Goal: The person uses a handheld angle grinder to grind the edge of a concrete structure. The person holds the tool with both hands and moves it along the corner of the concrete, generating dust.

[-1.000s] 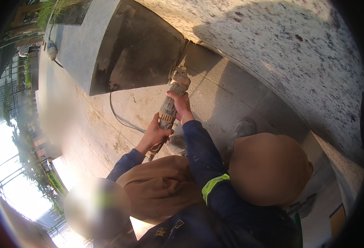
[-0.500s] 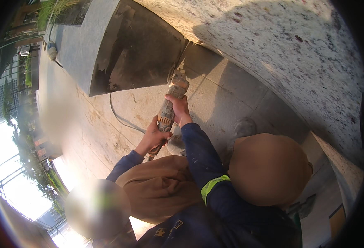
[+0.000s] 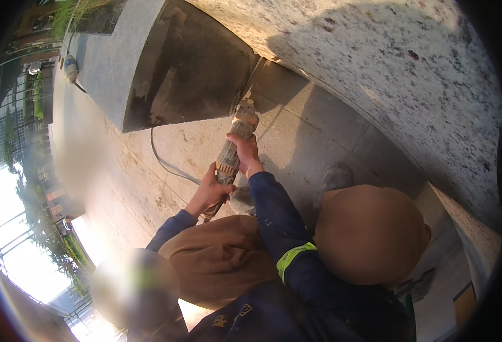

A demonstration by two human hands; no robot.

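Note:
An angle grinder (image 3: 231,149), dusty and pale, is held in both my hands. My left hand (image 3: 208,191) is closed around its rear body, by the orange vents. Farther forward, my right hand (image 3: 245,151) grips the front of the body, thumb across the top. The grinder's head points away from me, at the lower edge of a dark, stained panel (image 3: 196,71) by the corner with the paving. Its disc is hard to make out at this angle. A dark power cord (image 3: 162,161) curves over the ground beside the panel.
A speckled granite wall (image 3: 399,74) rises along the right. The dark panel is the side of a grey stone block (image 3: 108,68), with grass (image 3: 74,14) at its far end. A blue-and-white cable connector (image 3: 71,68) lies at left. My dusty shoes (image 3: 337,175) stand on the paving (image 3: 148,194).
The grinder and both hands have shifted very slightly toward me and to the left. My grip is unchanged.

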